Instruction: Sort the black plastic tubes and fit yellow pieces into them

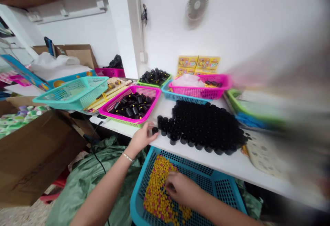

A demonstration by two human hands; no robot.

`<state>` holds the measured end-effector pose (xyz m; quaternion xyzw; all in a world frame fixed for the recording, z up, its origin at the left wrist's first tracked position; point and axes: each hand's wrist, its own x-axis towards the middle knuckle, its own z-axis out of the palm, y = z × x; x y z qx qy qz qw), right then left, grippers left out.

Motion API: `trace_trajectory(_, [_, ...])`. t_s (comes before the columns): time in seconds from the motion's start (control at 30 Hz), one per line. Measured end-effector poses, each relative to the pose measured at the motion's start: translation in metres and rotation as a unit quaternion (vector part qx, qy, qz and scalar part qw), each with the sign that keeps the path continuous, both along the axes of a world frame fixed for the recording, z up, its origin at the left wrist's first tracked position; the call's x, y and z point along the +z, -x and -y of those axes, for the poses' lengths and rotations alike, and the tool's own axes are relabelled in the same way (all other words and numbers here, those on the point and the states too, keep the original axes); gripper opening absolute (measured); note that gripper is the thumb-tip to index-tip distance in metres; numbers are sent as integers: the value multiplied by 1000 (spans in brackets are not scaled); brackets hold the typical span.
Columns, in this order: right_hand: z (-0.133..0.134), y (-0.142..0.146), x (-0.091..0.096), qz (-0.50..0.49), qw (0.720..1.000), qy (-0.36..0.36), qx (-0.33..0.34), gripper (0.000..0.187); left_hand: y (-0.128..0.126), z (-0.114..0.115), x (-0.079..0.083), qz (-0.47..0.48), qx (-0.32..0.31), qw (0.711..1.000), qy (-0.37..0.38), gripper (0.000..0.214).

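Observation:
My left hand (142, 137) rests at the white table's front edge (227, 165), fingers pinched around a small black cylinder (155, 130) standing on the table. Just right of it stands a dense cluster of upright black cylinders (203, 124). My right hand (182, 188) is lower, inside a blue basket (221, 188), fingers curled down into a heap of small yellow and pink pieces (158, 193); what it holds is hidden.
A pink basket of loose black cylinders (130, 105) sits behind my left hand. Further back are a teal basket (73, 93), a green basket (154, 78), a pink basket on a blue one (199, 86), yellow boxes (198, 64). Cardboard boxes (33, 157) and a green bag (85, 181) lie left.

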<state>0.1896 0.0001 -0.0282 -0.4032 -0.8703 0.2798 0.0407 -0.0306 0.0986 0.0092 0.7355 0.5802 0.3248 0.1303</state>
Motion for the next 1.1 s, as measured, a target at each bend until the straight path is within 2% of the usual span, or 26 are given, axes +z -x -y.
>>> trace_trajectory(0.1, [-27, 14, 54, -111, 990, -81, -16, 16, 12, 1, 0, 24, -56, 998, 17, 40])
trace_trajectory(0.17, [-53, 26, 87, -144, 979, -141, -28, 16, 16, 0, 1, 31, -82, 996, 21, 34])
trace_trajectory(0.27, [-94, 42, 113, -70, 981, -181, -12, 16, 18, -1, 1, 33, -102, 994, 24, 35])
trace_trajectory(0.37, [-123, 52, 116, 9, 985, -170, -3, 15, 18, -1, 0, 31, -103, 994, 24, 37])
trace_trajectory(0.43, [-131, 57, 116, 48, 987, -153, 2, 17, 19, -1, -1, 32, -103, 994, 25, 38])
trace_trajectory(0.6, [-133, 72, 132, 151, 981, -119, 16, 18, 20, -3, -2, 43, -108, 993, 31, 34])
trace_trajectory(0.77, [-140, 96, 145, 227, 966, -116, 34, 5, 24, -8, -7, 77, -122, 989, 44, 37])
trace_trajectory(0.93, [-152, 121, 137, 254, 954, -154, 46, 8, 26, -12, -17, 128, -123, 982, 63, 60])
trace_trajectory(1.1, [-162, 123, 124, 230, 956, -169, 62, 8, 27, -15, -20, 142, -110, 981, 75, 64])
